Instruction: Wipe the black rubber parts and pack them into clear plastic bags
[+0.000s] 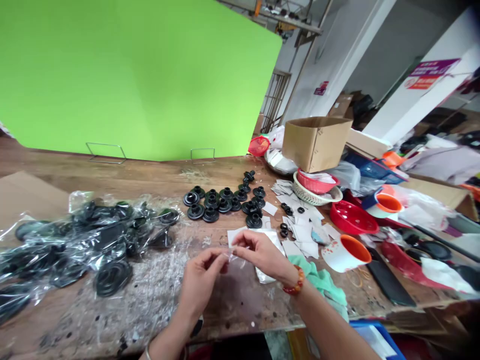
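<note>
I see left hand (202, 277) and right hand (260, 254) both pinching the clear film (239, 259) between them, toward the desk (240, 305)'s front edge.

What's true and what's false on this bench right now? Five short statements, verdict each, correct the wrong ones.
1. The left hand and the right hand are close together, fingers pinching clear plastic. True.
2. The beaded bracelet is on the left wrist. False: the beaded bracelet is on the right wrist.
3. A group of black round parts lies between the hands and the green panel. True.
4. The green cloth lies under the left forearm. False: the green cloth is by the right forearm.
5. More black parts in clear wrapping lie at the left of the picture. True.
</note>
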Demonstrator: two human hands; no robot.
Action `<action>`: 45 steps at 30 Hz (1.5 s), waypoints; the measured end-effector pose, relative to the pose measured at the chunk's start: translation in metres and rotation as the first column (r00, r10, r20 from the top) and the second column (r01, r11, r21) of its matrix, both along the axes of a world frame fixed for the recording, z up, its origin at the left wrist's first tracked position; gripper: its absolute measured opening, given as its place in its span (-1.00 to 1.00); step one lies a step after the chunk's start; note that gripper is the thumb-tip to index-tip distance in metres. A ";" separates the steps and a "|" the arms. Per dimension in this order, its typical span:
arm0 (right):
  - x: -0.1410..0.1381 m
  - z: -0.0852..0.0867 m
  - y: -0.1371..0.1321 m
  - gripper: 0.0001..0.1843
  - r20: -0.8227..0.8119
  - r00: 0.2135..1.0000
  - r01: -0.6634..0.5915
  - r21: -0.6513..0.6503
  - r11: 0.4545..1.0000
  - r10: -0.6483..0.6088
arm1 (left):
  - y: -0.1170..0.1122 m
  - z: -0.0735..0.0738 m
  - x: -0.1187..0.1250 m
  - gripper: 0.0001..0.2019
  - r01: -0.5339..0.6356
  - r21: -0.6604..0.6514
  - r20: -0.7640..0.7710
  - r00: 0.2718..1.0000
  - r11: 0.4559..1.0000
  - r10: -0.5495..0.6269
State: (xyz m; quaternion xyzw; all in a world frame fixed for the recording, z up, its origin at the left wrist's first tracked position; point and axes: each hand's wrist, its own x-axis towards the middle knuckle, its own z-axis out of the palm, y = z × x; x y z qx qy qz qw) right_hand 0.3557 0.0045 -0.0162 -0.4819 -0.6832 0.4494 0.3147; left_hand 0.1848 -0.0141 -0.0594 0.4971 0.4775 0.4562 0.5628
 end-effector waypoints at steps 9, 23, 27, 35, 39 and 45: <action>-0.048 -0.039 0.023 -0.79 -0.216 0.976 0.000 -0.139 0.990 -0.030 | 0.008 -0.012 -0.029 -0.69 -0.150 -0.168 0.289 0.937 0.974 0.194; -0.070 -0.066 0.074 -0.41 0.090 0.996 -0.018 -0.018 1.000 0.020 | 0.026 -0.025 -0.063 -0.72 0.033 -0.417 0.552 0.803 0.908 0.224; -0.067 -0.066 0.109 -0.76 0.283 0.952 0.040 0.254 0.966 -0.114 | 0.025 -0.026 -0.065 -0.71 -0.092 -0.374 0.297 0.931 0.923 0.213; -0.062 -0.060 0.106 -0.67 0.588 0.803 -0.159 0.367 0.917 -0.096 | 0.022 -0.018 -0.063 -0.73 -0.122 -0.185 0.048 0.990 0.975 0.133; -0.061 -0.058 0.094 -0.84 0.599 0.795 -0.204 0.412 0.888 -0.095 | 0.023 -0.017 -0.058 -0.76 -0.119 -0.118 -0.015 0.993 0.986 0.118; -0.068 -0.057 0.101 -0.88 0.534 0.846 -0.234 0.397 0.888 -0.015 | 0.021 -0.017 -0.057 -0.80 -0.056 -0.009 -0.094 0.994 0.998 0.055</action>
